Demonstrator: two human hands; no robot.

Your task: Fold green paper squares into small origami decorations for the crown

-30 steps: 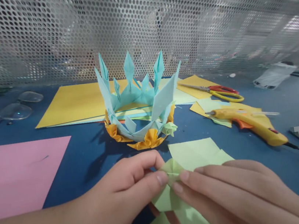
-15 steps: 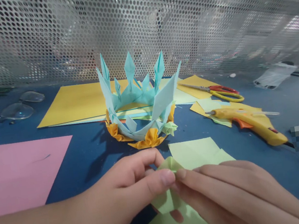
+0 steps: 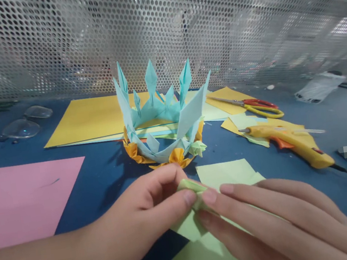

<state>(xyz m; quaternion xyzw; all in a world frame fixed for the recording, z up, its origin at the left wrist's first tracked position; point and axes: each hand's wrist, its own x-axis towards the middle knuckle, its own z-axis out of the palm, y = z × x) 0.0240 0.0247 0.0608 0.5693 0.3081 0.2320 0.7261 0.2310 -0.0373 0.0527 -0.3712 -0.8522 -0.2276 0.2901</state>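
Observation:
Both my hands pinch a small folded piece of light green paper [image 3: 190, 188] low in the middle of the view. My left hand [image 3: 147, 219] grips it with thumb and fingers closed from the left. My right hand [image 3: 270, 219] presses its fingertips on it from the right. Under them lie loose light green paper squares [image 3: 224, 172]. Just beyond stands a light blue paper crown [image 3: 161, 114] with orange paper flowers [image 3: 177, 157] round its base.
A pink sheet [image 3: 21, 198] lies at the left, yellow sheets [image 3: 84, 119] behind the crown. Red-and-yellow scissors [image 3: 254, 108] and a yellow glue gun [image 3: 291, 141] lie at the right. Clear glasses [image 3: 20, 128] sit far left. A perforated metal wall [image 3: 159, 28] closes the back.
Both hands have shifted slightly up toward the crown, and the green piece has been turned and squeezed tighter between the fingertips.

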